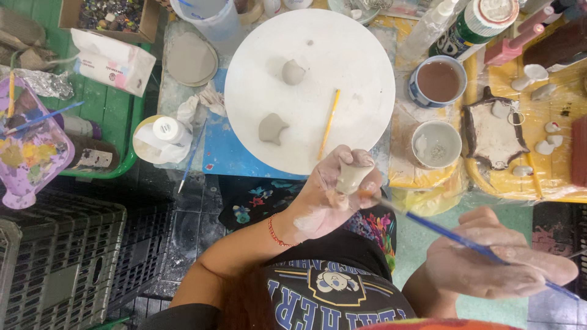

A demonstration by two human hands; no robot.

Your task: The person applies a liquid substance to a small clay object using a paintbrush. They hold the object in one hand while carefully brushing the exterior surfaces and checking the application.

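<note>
A large round white board point(342, 36) is set at the middle of the worktable, within easy reach, so that shaped pieces can be laid down to rest. Two small grey clay pieces are kept on it, well apart: a rounded clay lump point(293, 72) nearer the far side and a flatter clay shape point(271, 128) with two points nearer the front edge. A yellow pencil point(328, 124) is laid on the board beside them. To the right of the board, a blue-rimmed cup of brown liquid point(438, 81) and a white bowl point(436, 143) are placed near, seemingly so that the brush can be dipped without stretching. Further right, a flat dark-edged clay slab point(489, 134) is laid on a yellow tray point(550, 180) among small white pieces. At the left, a purple paint palette point(27, 153) is kept aside on a green tray.

A small pale clay piece point(353, 177) is held up off the table, just in front of the board's near edge, by the left hand point(327, 198); the fingers are closed around it, and it appears to be lifted and turned toward the face so that its surface can be reached. A thin blue-handled brush point(452, 235) is pinched in the right hand point(495, 263), whose fingers are folded narrowly over the handle; its tip is brought against the underside of the held piece.
</note>
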